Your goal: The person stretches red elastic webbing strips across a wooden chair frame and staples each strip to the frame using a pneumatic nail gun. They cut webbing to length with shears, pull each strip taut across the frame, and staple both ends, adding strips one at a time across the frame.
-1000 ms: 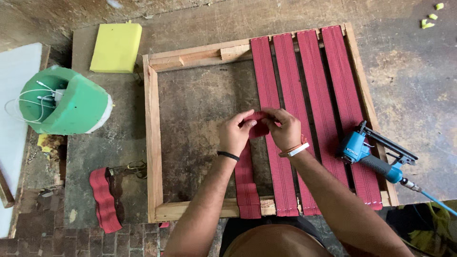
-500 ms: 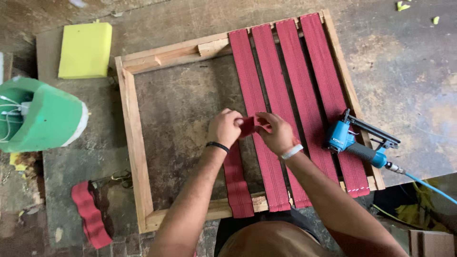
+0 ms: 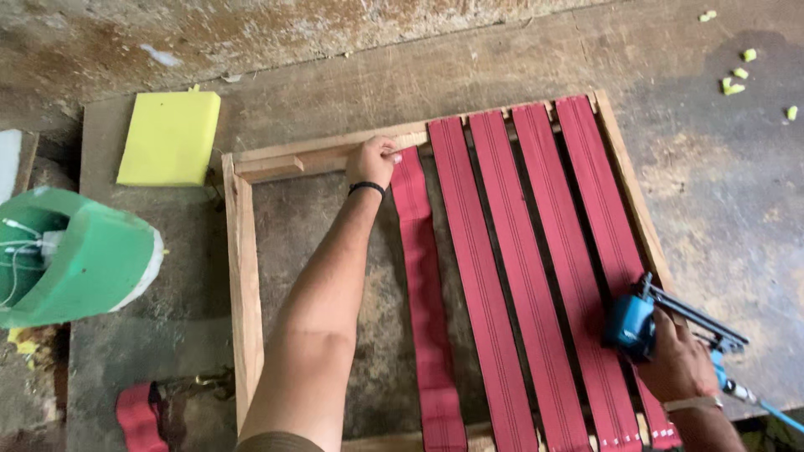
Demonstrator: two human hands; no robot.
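Red webbing strap (image 3: 425, 301) runs from under my left hand (image 3: 373, 161) back toward me; I have its far end pinched against the top rail of the wooden frame (image 3: 243, 276). Four more red straps (image 3: 536, 276) lie just right of that hand. My right hand (image 3: 678, 364) is wrapped around the blue staple gun (image 3: 649, 322). Well left of my left hand sits a yellow foam block (image 3: 170, 138).
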